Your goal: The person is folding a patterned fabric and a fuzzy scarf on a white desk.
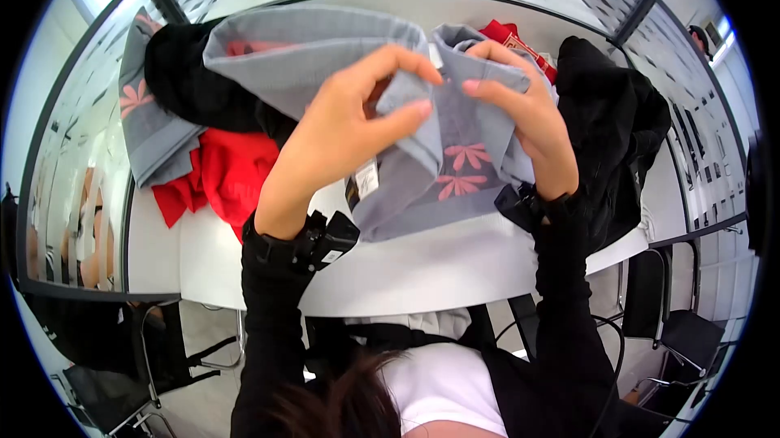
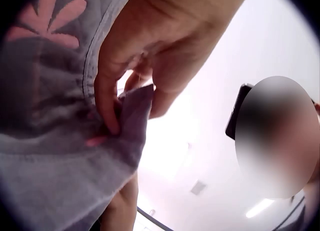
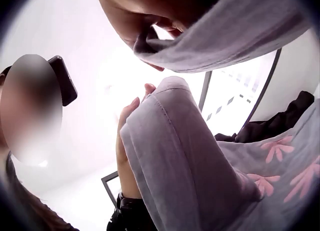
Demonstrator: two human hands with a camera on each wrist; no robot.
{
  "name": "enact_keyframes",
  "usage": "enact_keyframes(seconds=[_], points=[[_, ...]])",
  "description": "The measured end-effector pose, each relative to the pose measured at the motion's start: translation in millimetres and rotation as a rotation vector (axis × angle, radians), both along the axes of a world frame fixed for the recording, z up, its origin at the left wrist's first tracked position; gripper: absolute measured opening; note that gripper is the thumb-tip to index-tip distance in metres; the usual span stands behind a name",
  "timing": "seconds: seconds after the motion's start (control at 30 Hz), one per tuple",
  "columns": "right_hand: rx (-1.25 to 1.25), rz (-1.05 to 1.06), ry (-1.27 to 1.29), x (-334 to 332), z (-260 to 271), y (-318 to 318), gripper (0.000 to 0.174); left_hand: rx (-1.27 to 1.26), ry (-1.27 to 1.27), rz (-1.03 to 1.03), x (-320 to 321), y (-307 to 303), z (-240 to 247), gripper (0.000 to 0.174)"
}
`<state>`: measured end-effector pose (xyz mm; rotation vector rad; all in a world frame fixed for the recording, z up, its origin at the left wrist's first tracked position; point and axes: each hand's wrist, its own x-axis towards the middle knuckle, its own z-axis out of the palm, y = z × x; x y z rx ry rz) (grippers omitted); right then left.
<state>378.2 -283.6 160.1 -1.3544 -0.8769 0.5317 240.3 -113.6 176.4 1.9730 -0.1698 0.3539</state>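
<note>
A grey garment [image 1: 406, 210] printed with pink flowers is held up over the white table. My left hand [image 1: 333, 129] pinches a folded edge of it between thumb and forefinger; in the left wrist view that hand [image 2: 165, 36] grips a small pointed fold of cloth. Just to the right, my right hand [image 1: 528, 113] holds another edge, fingers curved round the fabric. The right wrist view has the right hand [image 3: 150, 11] at the top on a hanging band of cloth, with the left hand [image 3: 129, 136] partly behind the raised fabric. A white label [image 1: 367, 179] shows on the garment's lower left.
Red cloth [image 1: 231, 174] and black cloth [image 1: 195, 72] lie at the left on the white table [image 1: 382, 279]. A black garment [image 1: 605, 137] is heaped at the right. Behind it sits a red item [image 1: 520, 48]. Glass partitions [image 1: 85, 153] border the table; chairs [image 1: 682, 332] stand around.
</note>
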Motion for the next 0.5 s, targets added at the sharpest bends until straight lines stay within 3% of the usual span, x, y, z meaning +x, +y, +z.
enact_keyframes(seconds=[0.17, 0.27, 0.5], points=[[-0.097, 0.036, -0.183, 1, -15, 13, 0.021, 0.054, 0.206, -0.208, 2, 15, -1, 0.059], [-0.123, 0.049, -0.238, 0, -21, 20, 0.022, 0.123, 0.205, -0.217, 0, 19, 0, 0.059], [-0.177, 0.078, -0.272, -3, -29, 22, 0.024, 0.283, 0.059, -0.169, 0, 26, -11, 0.042]])
